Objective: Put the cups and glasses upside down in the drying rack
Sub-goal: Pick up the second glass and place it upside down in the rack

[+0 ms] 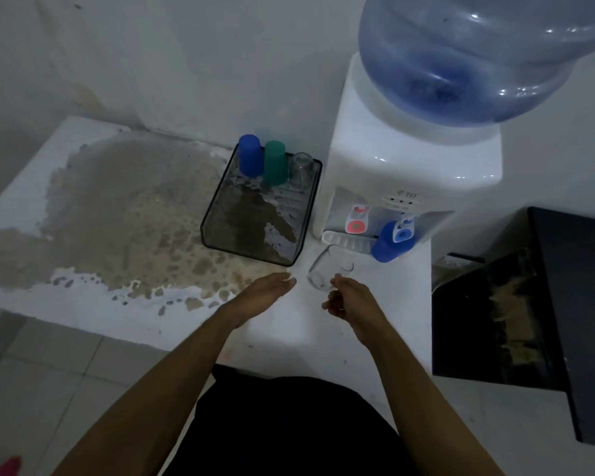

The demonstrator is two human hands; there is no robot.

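So the drying rack [255,231], a black mesh tray, sits mid-frame on a white counter [289,331] with a big brownish worn patch spreading over its left half. Along the rack's back edge stand three things in a row, all upside down: a blue cup [249,154] on the left, a green cup [275,162] just beside it, and a clear glass [301,168] on the right, near the rack's corner. Rest of the rack is bare mesh.

Just right of the rack is a white water dispenser [409,166] with a big blue bottle [478,53] on top, filling the upper right of the frame. Another blue cup [389,243], also upside down I think, stands at the dispenser's drip tray under the blue tap.

Lower center, both bare arms reach in. The right hand [349,298] has its fingers curled loosely with the fingertips at the near end of a second clear glass [327,269], which tilts away toward the dispenser, between the rack's near right corner and the drip tray. Can't tell if that's a real grip or just a touch, it's dim and the glass is see-through. The left hand [261,292] is flat and wide, palm down, fingers pointing at the glass but not touching it, holding nothing.

Something dark and boxy [529,304] sits at the right edge.
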